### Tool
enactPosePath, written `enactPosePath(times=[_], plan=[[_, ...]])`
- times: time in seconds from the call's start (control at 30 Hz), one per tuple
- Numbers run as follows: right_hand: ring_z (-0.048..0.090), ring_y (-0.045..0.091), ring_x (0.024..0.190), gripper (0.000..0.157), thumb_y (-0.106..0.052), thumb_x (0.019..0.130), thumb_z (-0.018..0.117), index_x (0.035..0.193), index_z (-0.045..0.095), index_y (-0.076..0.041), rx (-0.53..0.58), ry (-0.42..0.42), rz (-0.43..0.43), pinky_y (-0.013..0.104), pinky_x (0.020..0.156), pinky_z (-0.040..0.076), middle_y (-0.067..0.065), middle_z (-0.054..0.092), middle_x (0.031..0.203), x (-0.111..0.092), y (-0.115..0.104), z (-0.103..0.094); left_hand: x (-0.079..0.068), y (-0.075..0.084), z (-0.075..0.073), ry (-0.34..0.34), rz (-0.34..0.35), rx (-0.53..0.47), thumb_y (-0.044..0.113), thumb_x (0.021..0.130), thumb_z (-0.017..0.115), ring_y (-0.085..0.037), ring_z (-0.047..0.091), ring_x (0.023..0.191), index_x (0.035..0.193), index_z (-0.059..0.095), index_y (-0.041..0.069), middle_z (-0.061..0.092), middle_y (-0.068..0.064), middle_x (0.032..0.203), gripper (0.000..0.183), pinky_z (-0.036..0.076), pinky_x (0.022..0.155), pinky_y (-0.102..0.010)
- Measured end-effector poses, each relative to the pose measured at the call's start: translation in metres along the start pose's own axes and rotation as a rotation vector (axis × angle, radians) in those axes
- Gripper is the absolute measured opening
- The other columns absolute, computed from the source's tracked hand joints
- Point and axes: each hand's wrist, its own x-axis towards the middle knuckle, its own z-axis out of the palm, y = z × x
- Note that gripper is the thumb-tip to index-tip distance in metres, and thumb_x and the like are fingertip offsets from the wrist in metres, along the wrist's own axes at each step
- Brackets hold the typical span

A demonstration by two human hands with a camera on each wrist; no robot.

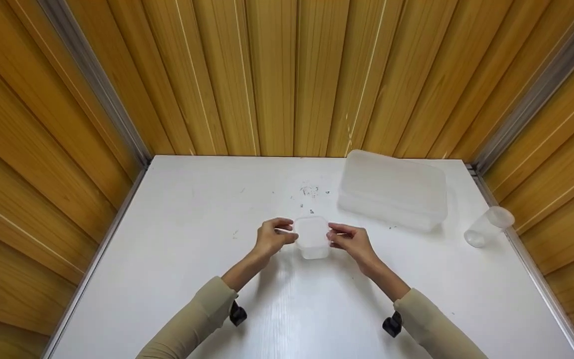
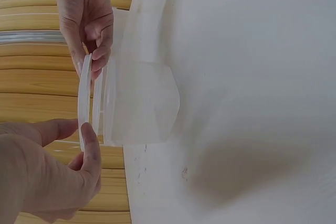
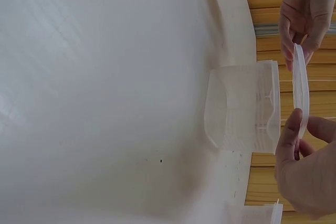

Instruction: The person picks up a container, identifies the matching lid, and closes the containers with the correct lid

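Observation:
A small clear plastic container point(image 1: 315, 254) stands upright on the white table between my hands. Just over its rim is its thin translucent lid point(image 1: 312, 230), and a narrow gap between lid and container point(image 3: 236, 108) shows in the right wrist view. My left hand point(image 1: 271, 238) pinches one edge of the lid between thumb and fingers. On the opposite edge, my right hand point(image 1: 354, 242) pinches the lid point(image 2: 84, 103) in the same way. Both hands are raised off the table, their shadows falling below them.
A large translucent lidded box point(image 1: 391, 187) sits at the back right of the table point(image 1: 192, 224). Farther right lies a clear cylindrical container point(image 1: 489, 227) near the table's edge. Wood-patterned walls point(image 1: 272, 75) enclose the back and sides. Small dark marks point(image 1: 310, 190) speckle the tabletop behind the container.

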Motion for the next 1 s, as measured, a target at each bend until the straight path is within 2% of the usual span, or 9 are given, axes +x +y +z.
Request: enactPosePath(times=[0.3,0.63,1.0], plan=[[0.066,0.006,0.090,0.037,-0.002,0.093,0.070,0.127,0.065,0.010,-0.103,0.044,-0.045,0.020,0.079,0.060,0.017,0.073,0.112,-0.002,0.001,0.000,0.001,-0.005,0.006,-0.004,-0.005,0.011,-0.008,0.080,0.075,-0.013,0.067,0.079,0.120,0.066,-0.010,0.067,-0.023,0.109,0.041,0.063,0.078,-0.028],[0.064,0.003,0.085,0.035,0.000,0.092,0.069,0.126,0.066,0.011,-0.129,0.116,-0.054,0.014,0.075,0.056,0.016,0.073,0.108,0.011,0.003,0.000,0.018,-0.009,0.015,0.035,0.029,0.072,-0.007,0.082,0.074,-0.014,0.069,0.082,0.120,0.068,-0.009,0.070,-0.022,0.108,0.039,0.062,0.077,-0.027],[0.066,0.005,0.090,0.036,-0.003,0.093,0.070,0.128,0.066,0.008,-0.170,0.096,-0.017,0.014,0.078,0.056,0.016,0.073,0.112,0.008,0.009,-0.005,0.018,-0.010,0.015,0.011,0.019,0.072,-0.008,0.080,0.074,-0.012,0.067,0.083,0.119,0.069,-0.008,0.069,-0.021,0.108,0.040,0.062,0.077,-0.026]])
